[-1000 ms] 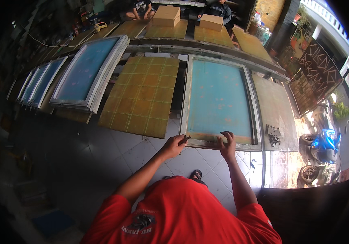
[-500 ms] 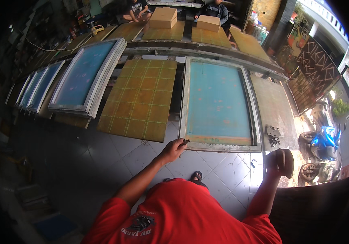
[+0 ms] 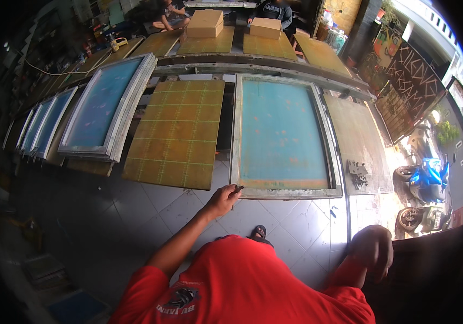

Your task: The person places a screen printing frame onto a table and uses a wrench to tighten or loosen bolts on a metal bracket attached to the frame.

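Note:
My left hand (image 3: 224,198) is at the near left corner of a silkscreen frame (image 3: 296,193) with a light metal-coloured border and blue mesh (image 3: 283,132). Its fingers pinch a small dark piece of hardware (image 3: 238,188) right at that corner; the exact kind is too small to tell. My right hand (image 3: 373,249) hangs off to the right, below the table edge and close to my body. It is shaded and smeared, so its fingers cannot be read. Several dark metal pieces (image 3: 358,174) lie on the grey board (image 3: 356,135) right of the frame.
Left of the frame is a brown board (image 3: 175,135) with green grid lines. Beyond it, framed blue screens (image 3: 102,102) are stacked. Cardboard boxes (image 3: 205,24) stand on far boards, with two people (image 3: 272,13) behind. A blue motorbike (image 3: 428,178) is parked at right.
My right hand has dropped lower and drawn back toward my body. My left hand stays at the frame's corner with the small dark piece. The whole view has shifted slightly.

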Action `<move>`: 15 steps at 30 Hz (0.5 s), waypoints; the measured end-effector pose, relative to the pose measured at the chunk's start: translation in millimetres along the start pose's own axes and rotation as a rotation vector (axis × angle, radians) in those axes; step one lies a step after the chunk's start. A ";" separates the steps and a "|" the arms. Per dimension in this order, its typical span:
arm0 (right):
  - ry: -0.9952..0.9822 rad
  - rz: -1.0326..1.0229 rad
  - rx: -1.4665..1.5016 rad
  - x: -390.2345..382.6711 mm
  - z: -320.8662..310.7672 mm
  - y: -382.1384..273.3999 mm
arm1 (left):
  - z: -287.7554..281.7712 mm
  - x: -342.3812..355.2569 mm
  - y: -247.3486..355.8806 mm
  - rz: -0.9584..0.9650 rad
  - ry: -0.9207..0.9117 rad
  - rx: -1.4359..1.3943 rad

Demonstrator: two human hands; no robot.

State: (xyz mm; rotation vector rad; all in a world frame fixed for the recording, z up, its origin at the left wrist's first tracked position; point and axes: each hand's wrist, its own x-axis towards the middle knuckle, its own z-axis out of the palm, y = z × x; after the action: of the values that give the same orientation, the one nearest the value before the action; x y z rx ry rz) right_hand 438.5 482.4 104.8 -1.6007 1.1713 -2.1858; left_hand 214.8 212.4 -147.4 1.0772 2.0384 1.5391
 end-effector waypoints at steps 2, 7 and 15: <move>-0.027 0.186 0.018 -17.4 -9.8 11.8 | -0.3 2.2 -0.5 0.019 -0.007 0.028; 0.259 0.665 0.085 -97.3 -3.2 33.7 | -1.0 10.4 6.9 -0.015 -0.063 0.020; 0.858 0.626 -0.269 -138.7 -9.3 50.6 | -3.8 10.2 -2.9 0.005 -0.077 -0.036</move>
State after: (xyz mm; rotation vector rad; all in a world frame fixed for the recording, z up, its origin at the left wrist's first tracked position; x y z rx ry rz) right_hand 471.2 531.6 -30.9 -0.1654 1.8980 -2.3187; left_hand 204.7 217.3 -147.3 1.1111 1.9514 1.5076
